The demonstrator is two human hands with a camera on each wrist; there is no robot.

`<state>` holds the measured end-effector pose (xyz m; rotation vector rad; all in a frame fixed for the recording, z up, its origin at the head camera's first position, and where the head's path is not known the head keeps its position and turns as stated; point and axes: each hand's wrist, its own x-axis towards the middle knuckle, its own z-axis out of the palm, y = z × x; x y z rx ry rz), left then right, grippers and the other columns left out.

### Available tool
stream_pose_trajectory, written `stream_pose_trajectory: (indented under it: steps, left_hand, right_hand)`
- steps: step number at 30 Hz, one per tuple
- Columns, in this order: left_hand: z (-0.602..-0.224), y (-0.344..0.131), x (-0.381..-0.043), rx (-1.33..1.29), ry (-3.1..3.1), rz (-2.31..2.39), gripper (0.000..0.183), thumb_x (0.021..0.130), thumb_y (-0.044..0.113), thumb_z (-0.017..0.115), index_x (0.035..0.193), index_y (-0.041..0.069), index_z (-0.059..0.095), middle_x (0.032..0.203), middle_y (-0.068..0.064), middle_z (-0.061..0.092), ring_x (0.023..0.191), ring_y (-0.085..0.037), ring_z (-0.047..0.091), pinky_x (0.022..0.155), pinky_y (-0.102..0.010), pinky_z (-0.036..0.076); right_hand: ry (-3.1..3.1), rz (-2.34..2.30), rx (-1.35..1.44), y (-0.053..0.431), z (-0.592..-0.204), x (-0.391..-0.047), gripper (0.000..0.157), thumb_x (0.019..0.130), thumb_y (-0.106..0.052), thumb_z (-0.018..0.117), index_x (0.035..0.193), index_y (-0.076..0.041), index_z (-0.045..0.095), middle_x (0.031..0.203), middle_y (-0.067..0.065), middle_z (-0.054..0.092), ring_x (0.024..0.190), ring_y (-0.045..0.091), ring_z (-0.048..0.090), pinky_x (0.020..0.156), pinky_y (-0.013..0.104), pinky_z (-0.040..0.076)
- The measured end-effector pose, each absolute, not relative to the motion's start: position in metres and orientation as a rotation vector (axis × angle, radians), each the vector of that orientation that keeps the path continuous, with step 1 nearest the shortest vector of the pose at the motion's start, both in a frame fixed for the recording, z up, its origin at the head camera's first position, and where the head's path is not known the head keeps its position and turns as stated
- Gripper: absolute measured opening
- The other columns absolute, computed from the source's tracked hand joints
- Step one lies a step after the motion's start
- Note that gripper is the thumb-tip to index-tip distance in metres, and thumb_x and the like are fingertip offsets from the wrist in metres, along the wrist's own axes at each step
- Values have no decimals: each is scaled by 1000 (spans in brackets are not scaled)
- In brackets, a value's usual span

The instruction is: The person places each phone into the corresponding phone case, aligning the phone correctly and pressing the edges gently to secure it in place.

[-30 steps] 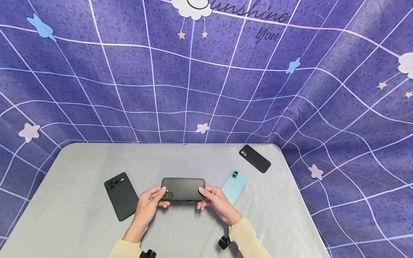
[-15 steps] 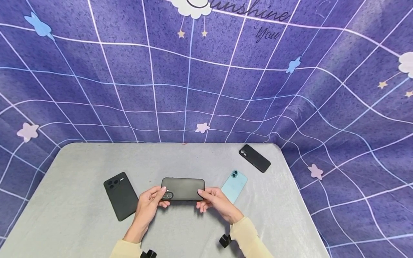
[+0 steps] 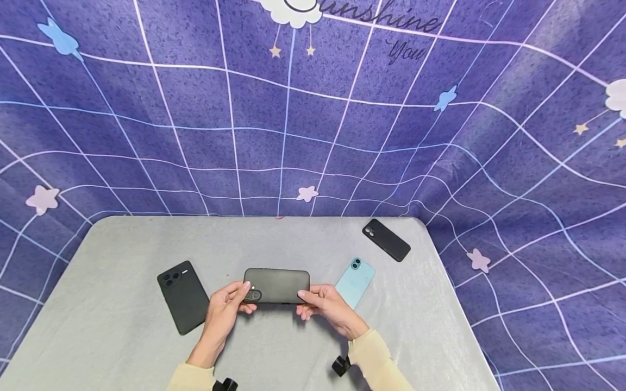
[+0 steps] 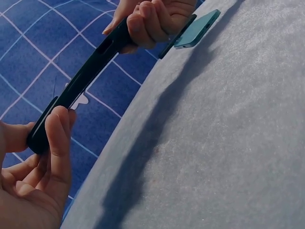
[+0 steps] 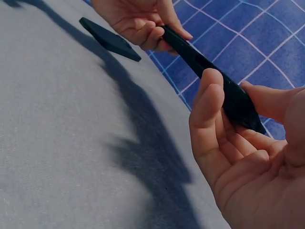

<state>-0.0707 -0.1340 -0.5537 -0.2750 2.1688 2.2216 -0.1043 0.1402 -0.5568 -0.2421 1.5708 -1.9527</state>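
I stood watching a person in cream sleeves (image 3: 376,358) hold a dark phone-shaped piece (image 3: 279,285) lengthwise between both hands, up off the grey tabletop (image 3: 122,271), its broad back tipped toward the wearer's eyes. Whether it was a cased phone or only a case, I couldn't tell. The left hand (image 3: 227,307) had its grip pinched on one end, thumb on the back, fingers curled beneath, right beside the rounded camera bump (image 3: 252,295) in the corner. The right hand (image 3: 332,309) pinched the opposite end the same way, its thumb lying over the edge of the back. Seen from beside the left wrist, the piece stood well clear of the surface, and a long shadow (image 4: 157,119) stretched across the cloth below.

Around the hands lay other pieces. A larger black phone (image 3: 185,298) sat left of the left hand, set at a slant, with a round camera patch near its top. Just past the right hand was a pale teal phone (image 3: 356,282), back up, its lower end partly covered by that hand. Farther off, near the back right corner, lay a black slab (image 3: 386,240), angled. Behind everything hung a purple cloth (image 3: 318,119) with grid lines and stars.
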Motion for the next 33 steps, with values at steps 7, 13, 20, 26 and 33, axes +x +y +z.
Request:
stream_pose_trajectory:
  steps: [7,13,20,26,33]
  left_hand:
    - [-555,-136,-72,-281,2182,2203,40,111,23,64,126,-13,66,83,-13,77,65,-22,75,65,-24,61]
    - [-555,-136,-72,-305,2158,2194,40,111,24,64,127,-13,66,83,-13,77,66,-22,75,66,-24,62]
    - [-556,-136,-72,-344,2126,2206,41,111,24,63,128,-13,65,81,-11,75,65,-16,72,64,-24,62]
    - [-556,-136,-72,-329,2128,2220,41,111,24,64,126,-13,65,80,-11,75,64,-17,72,63,-24,61]
    - [-556,-135,-71,-314,2109,2243,39,111,23,63,122,-14,65,79,-10,74,64,-16,72,62,-24,61]
  right_hand:
    - [1556,-1962,-235,139,-555,-103,14,108,-13,65,100,-2,69,79,3,77,68,10,72,66,22,62]
    - [1551,-1968,-267,139,-556,-103,14,107,-11,66,97,-2,69,79,5,77,66,11,72,64,23,63]
    - [1556,-1986,-302,138,-558,-104,14,107,-11,66,96,-2,68,78,5,77,64,11,71,62,23,62]
    - [1561,-1991,-335,138,-558,-105,15,108,-13,64,98,-2,69,78,4,77,64,10,70,62,22,61]
    - [1597,-1992,-305,137,-557,-106,20,112,-18,60,99,-5,68,81,5,77,65,9,71,63,22,61]
